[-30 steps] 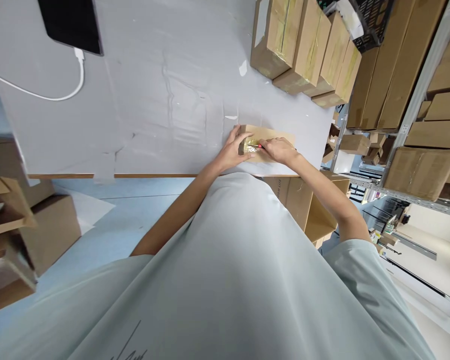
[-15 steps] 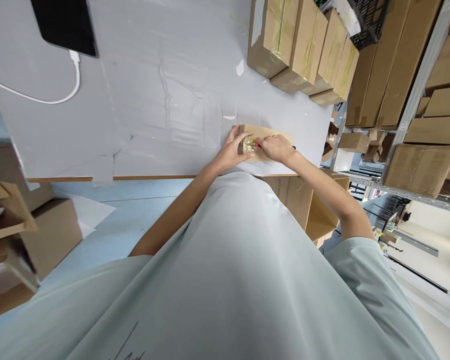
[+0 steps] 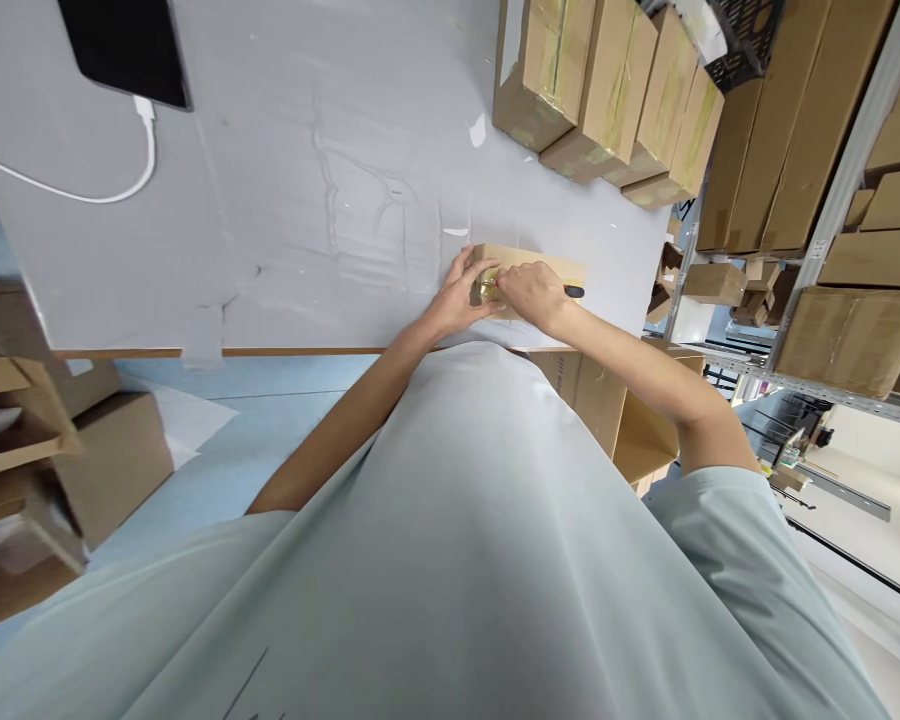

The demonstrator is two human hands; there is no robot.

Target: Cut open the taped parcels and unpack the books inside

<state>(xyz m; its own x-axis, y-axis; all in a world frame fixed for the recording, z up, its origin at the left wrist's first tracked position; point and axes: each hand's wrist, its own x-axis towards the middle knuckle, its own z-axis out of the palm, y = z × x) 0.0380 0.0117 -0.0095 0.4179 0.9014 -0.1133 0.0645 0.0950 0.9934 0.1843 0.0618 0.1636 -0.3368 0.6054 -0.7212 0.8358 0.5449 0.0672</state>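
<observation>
A person in a pale shirt stands at a grey desk [image 3: 270, 230], where a small cardboard box [image 3: 562, 270] lies close to the near edge, just in front of the body. The left hand [image 3: 454, 298] grips the left end of the box, thumb on the near side and fingers on the far side. The right hand [image 3: 534, 293] is closed in a fist around a slim tool, probably a box cutter, whose black end [image 3: 574, 292] pokes out to the right; its working tip is hidden. Shiny tape [image 3: 487, 285] shows between the two hands. The main danger seems to be a slip: if the tape gave suddenly under a hard pull, the tip could jump into the left thumb or fingers, which are right beside it. Pressing too deep could score whatever the box may contain. A weak left grip might let the box twist or slide off the edge.
</observation>
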